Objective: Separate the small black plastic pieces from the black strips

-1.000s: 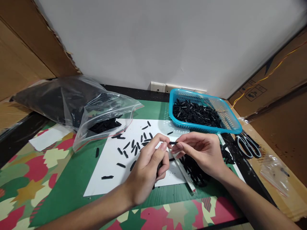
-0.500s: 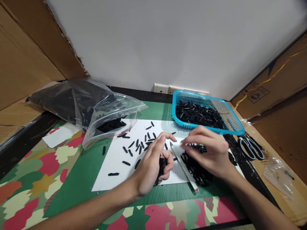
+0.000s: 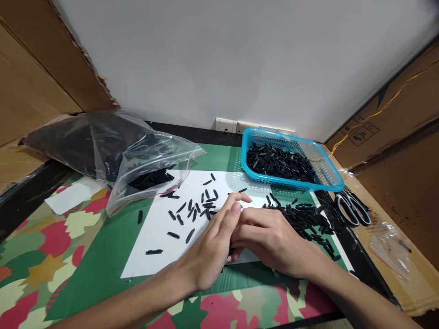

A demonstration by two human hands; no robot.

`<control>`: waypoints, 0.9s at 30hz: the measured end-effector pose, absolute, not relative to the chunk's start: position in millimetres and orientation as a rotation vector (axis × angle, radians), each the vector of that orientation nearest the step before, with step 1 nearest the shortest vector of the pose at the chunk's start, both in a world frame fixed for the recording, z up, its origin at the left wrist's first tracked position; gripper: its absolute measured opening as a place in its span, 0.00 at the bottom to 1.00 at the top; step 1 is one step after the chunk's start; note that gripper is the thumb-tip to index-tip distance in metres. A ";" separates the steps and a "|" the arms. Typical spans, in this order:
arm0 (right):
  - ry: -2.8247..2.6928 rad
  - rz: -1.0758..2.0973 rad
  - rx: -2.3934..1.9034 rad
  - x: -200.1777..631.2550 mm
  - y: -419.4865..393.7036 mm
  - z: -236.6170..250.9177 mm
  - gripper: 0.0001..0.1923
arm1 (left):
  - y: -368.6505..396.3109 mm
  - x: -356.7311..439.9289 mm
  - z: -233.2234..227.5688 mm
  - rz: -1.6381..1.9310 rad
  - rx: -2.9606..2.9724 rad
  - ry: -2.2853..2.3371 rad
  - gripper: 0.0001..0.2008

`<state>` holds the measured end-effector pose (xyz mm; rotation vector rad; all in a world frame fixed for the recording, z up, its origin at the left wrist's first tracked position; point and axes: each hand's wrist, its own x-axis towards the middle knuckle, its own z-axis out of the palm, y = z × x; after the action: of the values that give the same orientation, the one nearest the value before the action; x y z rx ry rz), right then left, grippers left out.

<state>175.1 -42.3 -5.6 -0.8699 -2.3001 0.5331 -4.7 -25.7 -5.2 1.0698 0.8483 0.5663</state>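
My left hand (image 3: 216,242) is curled, palm turned right, around a bunch of small black plastic pieces, mostly hidden now. My right hand (image 3: 270,237) reaches across with bent fingers tucked into the left palm; its fingertips are out of sight. Beneath both hands lies a white sheet of paper (image 3: 151,233). Loose black pieces (image 3: 192,208) are scattered over its left side. Beside my right hand a dense pile of the same pieces (image 3: 305,219) spreads over the paper's right side and onto the green surface.
A blue plastic basket (image 3: 291,183) with many black pieces stands at the back right. On the left lies an open clear zip bag (image 3: 154,160) with more pieces. Scissors (image 3: 351,210) and a small clear bag (image 3: 391,251) lie right. Cardboard (image 3: 394,160) walls the sides.
My right hand has moved left from above the pile to my left palm, uncovering the pile. The white pen-like stick is now hidden. The view has shifted slightly.
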 end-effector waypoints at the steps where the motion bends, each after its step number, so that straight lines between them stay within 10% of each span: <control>1: -2.318 0.473 -0.860 175.1 -42.0 -6.1 0.10 | -25.0 -5.2 -5.4 0.553 1.078 0.837 0.28; 27: -1.826 0.827 -1.097 202.4 -31.7 1.0 0.05 | -20.4 -6.6 -14.9 0.644 1.003 0.610 0.17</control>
<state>202.4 -31.7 1.0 -1.0975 -1.8260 0.8270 -6.6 -20.4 -14.9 1.0025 0.6098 0.6445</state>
